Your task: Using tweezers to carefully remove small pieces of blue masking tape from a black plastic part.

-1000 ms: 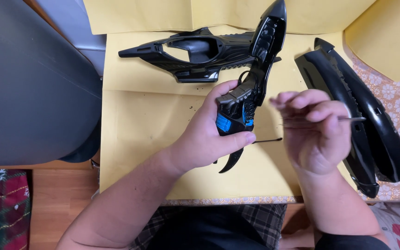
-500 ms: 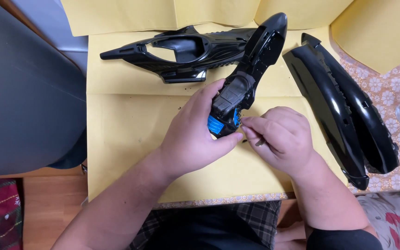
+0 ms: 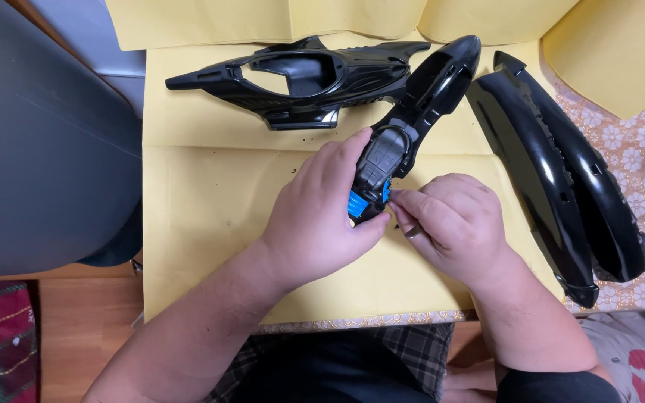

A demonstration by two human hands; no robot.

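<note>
So, going left to right. Big dark grey rounded thing (image 3: 31, 142) filling the left side, can't tell what exactly. Next to it, yellow paper sheets (image 3: 210, 224) laid over a table with a floral cloth (image 3: 636, 142) peeking out on the right.

Up top on the paper, lying flat: black plastic frame shell (image 3: 300, 78), hollow in the middle, nothing sitting inside the opening, long axis running left-right.

Centre: left hand (image 3: 315, 220) wrapped around the lower end of a long black toy body part (image 3: 404, 127), thumb and fingers clamped on the grey-and-blue bit (image 3: 373, 186). Long axis slanting from the hands up and away to the right, far tip near the top edge. Both hands right at the lower end, left one carrying the weight.

Right hand (image 3: 457, 227) just beside it, fingers curled tight and pinching a thin metal tool (image 3: 410, 231), mostly hidden, tip pointing in at the blue section. Can't tell if actually touching.

Further right: two long glossy black curved panels (image 3: 561, 164) lying side by side, untouched, well clear of both hands.
</note>
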